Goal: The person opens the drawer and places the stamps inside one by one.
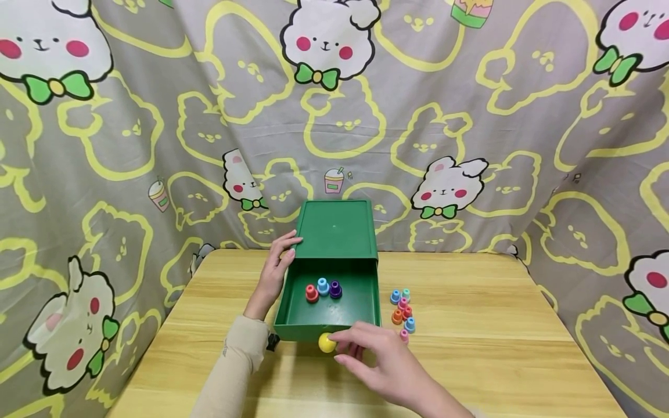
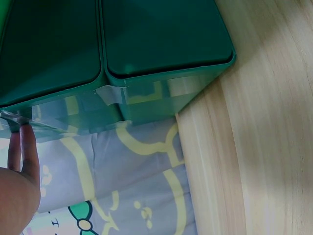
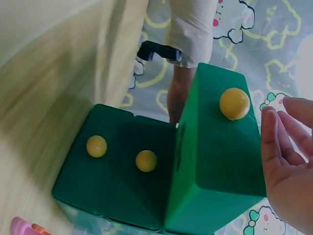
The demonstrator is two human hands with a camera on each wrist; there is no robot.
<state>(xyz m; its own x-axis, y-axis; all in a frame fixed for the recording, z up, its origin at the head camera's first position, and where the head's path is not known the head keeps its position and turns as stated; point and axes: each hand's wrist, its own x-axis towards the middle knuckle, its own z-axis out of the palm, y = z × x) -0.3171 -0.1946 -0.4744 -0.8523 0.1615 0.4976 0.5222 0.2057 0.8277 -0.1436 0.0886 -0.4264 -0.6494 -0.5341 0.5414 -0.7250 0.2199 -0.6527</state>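
Note:
A green drawer cabinet [image 1: 337, 229] stands on the table with its top drawer [image 1: 326, 333] pulled out. Inside the drawer are three small stepped plastic pegs: red [image 1: 311, 293], light blue [image 1: 323, 286] and purple [image 1: 335, 289]. My left hand [image 1: 272, 278] rests its fingertips against the cabinet's left side; in the left wrist view two fairly straight fingers [image 2: 30, 152] touch that wall. My right hand [image 1: 384, 363] is beside the drawer's yellow ball knob [image 1: 326, 342]. In the right wrist view a gap shows between its fingers [image 3: 271, 134] and the knob [image 3: 234, 104].
Several coloured pegs, among them a blue one [image 1: 395, 296] and an orange one [image 1: 397, 316], stand on the wooden table [image 1: 496, 337] right of the cabinet. Two lower drawers with yellow knobs [image 3: 97, 146] are closed. A patterned curtain [image 1: 345, 133] hangs behind and at both sides.

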